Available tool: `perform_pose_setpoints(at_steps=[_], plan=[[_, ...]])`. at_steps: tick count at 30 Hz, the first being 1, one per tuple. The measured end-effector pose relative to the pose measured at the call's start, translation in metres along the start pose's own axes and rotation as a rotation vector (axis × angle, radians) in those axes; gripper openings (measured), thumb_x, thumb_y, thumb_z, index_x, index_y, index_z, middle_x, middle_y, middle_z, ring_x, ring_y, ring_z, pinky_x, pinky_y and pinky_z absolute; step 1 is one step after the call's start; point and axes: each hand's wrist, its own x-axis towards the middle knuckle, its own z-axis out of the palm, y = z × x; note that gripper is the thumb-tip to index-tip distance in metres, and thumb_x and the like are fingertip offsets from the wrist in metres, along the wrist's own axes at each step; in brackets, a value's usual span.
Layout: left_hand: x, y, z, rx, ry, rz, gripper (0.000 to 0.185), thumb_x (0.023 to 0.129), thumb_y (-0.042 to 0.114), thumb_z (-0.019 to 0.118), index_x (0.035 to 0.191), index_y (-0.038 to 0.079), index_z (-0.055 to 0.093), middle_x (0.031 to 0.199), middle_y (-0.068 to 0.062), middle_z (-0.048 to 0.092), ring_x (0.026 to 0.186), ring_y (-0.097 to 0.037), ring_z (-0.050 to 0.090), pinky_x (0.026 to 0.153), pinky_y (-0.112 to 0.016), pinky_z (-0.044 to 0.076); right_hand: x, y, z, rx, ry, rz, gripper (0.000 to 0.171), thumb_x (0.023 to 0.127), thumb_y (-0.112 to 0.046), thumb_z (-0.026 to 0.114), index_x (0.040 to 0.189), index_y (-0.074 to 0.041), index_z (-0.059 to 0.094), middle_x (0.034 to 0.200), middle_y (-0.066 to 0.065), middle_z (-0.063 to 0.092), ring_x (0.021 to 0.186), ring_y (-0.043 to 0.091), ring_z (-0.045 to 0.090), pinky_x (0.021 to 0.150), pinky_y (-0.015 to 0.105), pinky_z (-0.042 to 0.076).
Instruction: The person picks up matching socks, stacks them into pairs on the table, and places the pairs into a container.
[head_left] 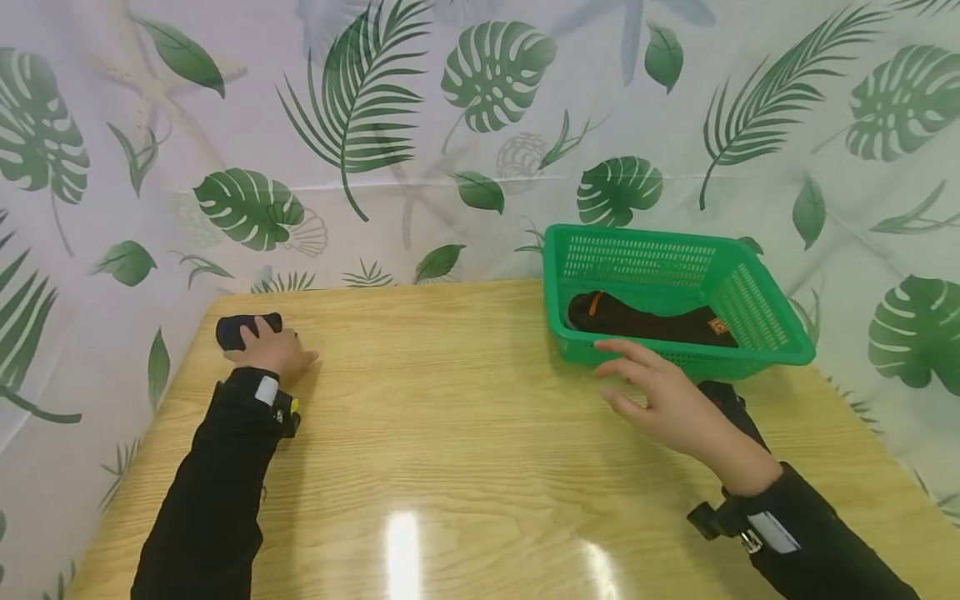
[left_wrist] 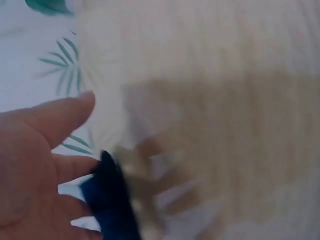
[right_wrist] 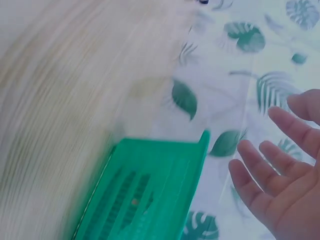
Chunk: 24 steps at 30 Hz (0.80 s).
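My left hand [head_left: 272, 352] lies at the far left corner of the table, its fingers touching a small navy cloth bundle [head_left: 232, 332]. In the left wrist view the fingers reach the dark bundle [left_wrist: 111, 202], while the thumb stands apart from it. What kind of cloth it is cannot be made out. My right hand [head_left: 667, 400] hovers just in front of the green basket [head_left: 780, 350], fingers spread and loosely bent, with nothing in it. Inside the basket lies a dark sock [head_left: 645, 321] with an orange stripe and a small orange label.
A light wood-grain table [head_left: 435, 400] lies under both hands. The basket stands at its far right. Behind the table and along its sides hangs a white cloth [head_left: 420, 192] printed with green leaves. Light glares off the table's near part.
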Motion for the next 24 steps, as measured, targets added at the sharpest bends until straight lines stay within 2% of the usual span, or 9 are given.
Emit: perform_pose_setpoints(at_steps=[2,5,8,11,14,17,19,22,24], plan=[[0.001,-0.009,0.004,0.005,-0.033,-0.025,0.074,0.098,0.043,0.051,0.146,-0.010,0.030,0.150,-0.042,-0.003,0.136,-0.063,0.002,0.096,-0.082,0.015,-0.002,-0.008,0.005,0.002,-0.002,-0.025,0.020,0.091,-0.006,0.066,0.111,-0.011,0.066,0.141,0.015,0.047,0.119,0.037,0.054,0.078,0.045,0.053],[0.003,-0.010,0.008,0.000,-0.049,0.031,0.073,0.099,0.043,0.047,0.141,-0.017,0.034,0.149,-0.044,0.007,0.134,-0.062,0.016,0.100,-0.076,0.024,-0.006,-0.017,0.012,-0.001,-0.035,-0.036,0.022,0.091,-0.009,0.068,0.112,-0.012,0.066,0.142,0.014,0.046,0.122,0.037,0.052,0.086,0.051,0.050],[0.003,0.000,0.013,-0.032,-0.074,0.161,0.071,0.103,0.041,0.042,0.140,-0.018,0.033,0.150,-0.042,0.010,0.135,-0.058,0.019,0.106,-0.067,0.025,-0.011,-0.022,0.020,-0.007,-0.104,-0.034,0.023,0.091,-0.012,0.068,0.113,-0.012,0.066,0.142,0.014,0.047,0.121,0.035,0.054,0.086,0.049,0.051],[-0.006,0.021,0.023,-0.067,-0.124,0.334,0.067,0.104,0.037,0.041,0.143,-0.016,0.030,0.153,-0.037,0.012,0.139,-0.053,0.017,0.111,-0.061,0.021,-0.015,-0.027,0.027,-0.011,-0.172,-0.056,0.022,0.091,-0.014,0.068,0.113,-0.012,0.066,0.138,0.014,0.051,0.118,0.033,0.057,0.085,0.046,0.052],[-0.029,0.055,0.038,-0.058,-0.177,0.494,0.063,0.104,0.033,0.045,0.145,-0.012,0.031,0.156,-0.030,0.016,0.140,-0.048,0.021,0.112,-0.057,0.022,-0.015,-0.033,0.035,-0.011,-0.237,-0.094,0.021,0.093,-0.016,0.066,0.113,-0.011,0.066,0.134,0.012,0.055,0.115,0.031,0.059,0.086,0.045,0.052],[-0.065,0.093,0.057,-0.007,-0.214,0.645,0.060,0.102,0.032,0.050,0.145,-0.008,0.036,0.158,-0.021,0.021,0.139,-0.042,0.029,0.112,-0.052,0.027,-0.009,-0.039,0.046,-0.008,-0.299,-0.111,0.020,0.095,-0.017,0.063,0.113,-0.009,0.066,0.127,0.010,0.059,0.112,0.028,0.060,0.088,0.044,0.051],[-0.090,0.117,0.073,0.044,-0.239,0.729,0.061,0.100,0.036,0.054,0.145,-0.003,0.040,0.158,-0.016,0.023,0.138,-0.038,0.034,0.111,-0.050,0.031,-0.004,-0.043,0.056,-0.009,-0.346,-0.083,0.021,0.095,-0.018,0.062,0.113,-0.007,0.066,0.121,0.008,0.062,0.107,0.026,0.062,0.086,0.042,0.052],[-0.121,0.144,0.095,0.127,-0.274,0.808,0.064,0.097,0.043,0.057,0.145,0.004,0.043,0.159,-0.008,0.023,0.140,-0.030,0.034,0.109,-0.053,0.034,0.003,-0.046,0.073,-0.026,-0.394,-0.044,0.020,0.094,-0.016,0.062,0.110,-0.004,0.067,0.109,0.007,0.066,0.097,0.023,0.065,0.082,0.039,0.053],[-0.135,0.157,0.103,0.170,-0.269,0.834,0.064,0.095,0.046,0.058,0.144,0.006,0.046,0.159,-0.005,0.025,0.141,-0.026,0.034,0.107,-0.054,0.035,0.007,-0.046,0.083,-0.048,-0.414,-0.020,0.016,0.092,-0.013,0.063,0.103,-0.003,0.069,0.098,0.006,0.066,0.085,0.020,0.064,0.075,0.035,0.053]])
